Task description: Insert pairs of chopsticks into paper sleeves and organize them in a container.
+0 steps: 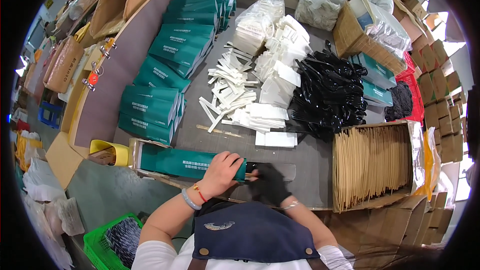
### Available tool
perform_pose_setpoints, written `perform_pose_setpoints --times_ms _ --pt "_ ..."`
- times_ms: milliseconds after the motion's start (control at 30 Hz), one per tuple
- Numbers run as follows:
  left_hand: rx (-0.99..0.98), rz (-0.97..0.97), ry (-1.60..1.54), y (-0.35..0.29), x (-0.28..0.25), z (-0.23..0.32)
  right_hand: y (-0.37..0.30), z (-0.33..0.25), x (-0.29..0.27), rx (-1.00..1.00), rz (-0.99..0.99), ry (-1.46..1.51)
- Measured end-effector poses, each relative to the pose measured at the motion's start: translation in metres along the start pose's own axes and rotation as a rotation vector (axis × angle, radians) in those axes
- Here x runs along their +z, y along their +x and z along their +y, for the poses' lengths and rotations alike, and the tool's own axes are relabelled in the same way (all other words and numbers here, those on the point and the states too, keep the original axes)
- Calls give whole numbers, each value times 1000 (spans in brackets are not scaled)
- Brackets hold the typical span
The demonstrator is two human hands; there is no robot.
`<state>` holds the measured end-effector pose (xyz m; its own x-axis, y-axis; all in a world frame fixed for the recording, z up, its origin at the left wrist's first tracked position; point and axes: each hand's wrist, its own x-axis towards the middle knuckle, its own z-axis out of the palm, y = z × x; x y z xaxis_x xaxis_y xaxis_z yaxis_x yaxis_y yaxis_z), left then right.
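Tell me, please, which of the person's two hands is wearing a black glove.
The right hand, at the right end of the green sleeve; the left hand, holding that sleeve, is ungloved.

I watch through the left head camera, which looks steeply down and forward from above the apron, out over the table. Its wide fisheye view curves straight edges; the left hand and right hand sit close, low in the middle, with stacked cartons far off at right.
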<state>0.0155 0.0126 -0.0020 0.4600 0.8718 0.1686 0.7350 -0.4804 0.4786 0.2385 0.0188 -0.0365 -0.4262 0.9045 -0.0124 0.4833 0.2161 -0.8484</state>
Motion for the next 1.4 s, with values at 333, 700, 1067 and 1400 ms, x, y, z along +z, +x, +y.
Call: perform_pose_setpoints --times_ms 333,700,1067,1400 --pt "133 -369 191 26 -23 11 15 -34 -36 -205 -95 -644" --pt "-192 167 383 6 -95 -74 4 -38 -80 -21 108 -567" --pt "-600 241 15 -38 21 -33 4 -43 -68 -23 -100 -687" --pt "-617 203 9 -37 20 -32 10 -41 -63 -24 -136 -642"
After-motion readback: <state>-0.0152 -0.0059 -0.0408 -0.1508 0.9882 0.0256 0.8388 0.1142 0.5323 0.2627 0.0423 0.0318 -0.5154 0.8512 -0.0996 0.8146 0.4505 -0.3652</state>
